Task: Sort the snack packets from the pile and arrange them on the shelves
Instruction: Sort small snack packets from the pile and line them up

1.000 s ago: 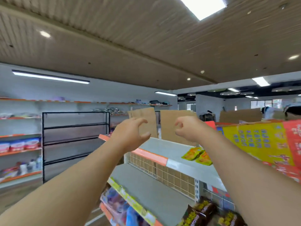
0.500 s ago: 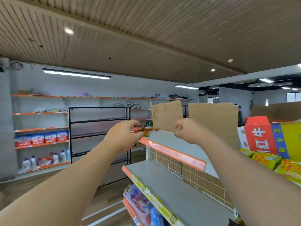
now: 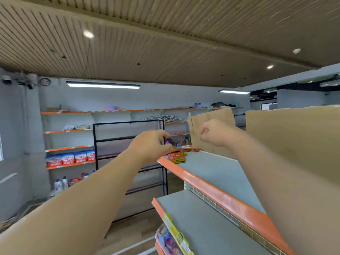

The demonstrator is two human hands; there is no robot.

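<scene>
Both our arms reach out over the top shelf [image 3: 211,172], a grey board with an orange front edge. The snack packets [image 3: 177,155], red and yellow, lie in a small flat heap at the shelf's far left end, close to the edge. Our left hand [image 3: 150,146] hangs just beside that heap with its fingers [image 3: 163,134] curled over and the thumb down at the nearest packet; we cannot tell whether it grips a packet or only touches it. Our right hand [image 3: 214,133] is raised above the shelf, apart from the packets, its fingers clenched on nothing we can see, in front of an upright cardboard sheet [image 3: 211,116]. A larger cardboard panel [image 3: 294,140] stands to the right. Below, a lower shelf [image 3: 193,218] juts toward us. Beyond the left hand stands a black rack [image 3: 128,137], and wall shelves [image 3: 68,148] behind it carry blue-and-white packs [image 3: 70,159]
</scene>
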